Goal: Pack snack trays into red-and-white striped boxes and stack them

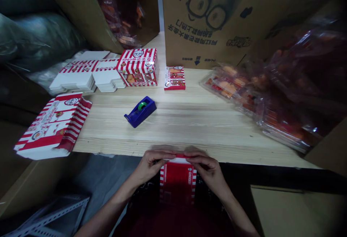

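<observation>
A red-and-white striped cardboard box [178, 182] is held at the table's front edge, close to my body. My left hand [152, 164] pinches the left side of its upper flap, and my right hand [206, 168] grips the flap's right side. Between the fingertips a strip of white inner cardboard shows. The box's lower end fades into shadow. Beyond my hands lies a blue tape dispenser [142, 112] with a green roll. Farther back is a small flat printed box [175, 78], beside a larger striped box [138, 67].
Flattened striped cartons [78, 74] are stacked at the back left. An opened striped box [52, 125] overhangs the table's [206, 121] left front edge. Clear plastic packs [230, 85] of orange and red pieces pile up at right. A large brown carton [206, 23] stands behind.
</observation>
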A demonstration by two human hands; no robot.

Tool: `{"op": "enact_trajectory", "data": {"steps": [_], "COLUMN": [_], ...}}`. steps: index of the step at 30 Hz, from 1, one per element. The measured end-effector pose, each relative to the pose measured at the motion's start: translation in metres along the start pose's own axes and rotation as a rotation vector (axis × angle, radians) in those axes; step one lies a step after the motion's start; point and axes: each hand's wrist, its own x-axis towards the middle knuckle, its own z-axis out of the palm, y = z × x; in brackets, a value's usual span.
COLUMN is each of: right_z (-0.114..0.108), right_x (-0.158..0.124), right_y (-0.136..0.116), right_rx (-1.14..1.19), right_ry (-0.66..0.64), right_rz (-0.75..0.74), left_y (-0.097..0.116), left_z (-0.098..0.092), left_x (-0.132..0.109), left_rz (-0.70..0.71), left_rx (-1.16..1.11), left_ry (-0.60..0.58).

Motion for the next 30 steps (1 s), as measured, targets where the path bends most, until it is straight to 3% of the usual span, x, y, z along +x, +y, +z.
{"op": "enact_trajectory", "data": {"steps": [3,9,14,23,30], "right_z": [-0.005,-0.017,-0.014,-0.01,-0.008], "right_x": [0.003,0.026,0.045,0.048,0.038], "right_y": [-0.002,-0.024,-0.019,-0.018,-0.025], "right_rx": [0.01,0.069,0.095,0.084,0.095], "right_ry": [-0.039,-0.162,-0.289,-0.255,-0.287], "right_rz": [0.01,0.155,0.168,0.243,0.155], "left_y": [0.007,0.037,0.036,0.032,0.046], "left_z": [-0.003,-0.01,-0.018,-0.014,-0.014], "left_x": [0.005,0.027,0.041,0.035,0.019], "left_rz": [-0.02,-0.19,-0.126,-0.205,-0.223], "left_rx": [0.003,0.023,0.093,0.108,0.039], "left_ry": [-0.05,-0.152,-0.205,-0.187,-0.16]}}
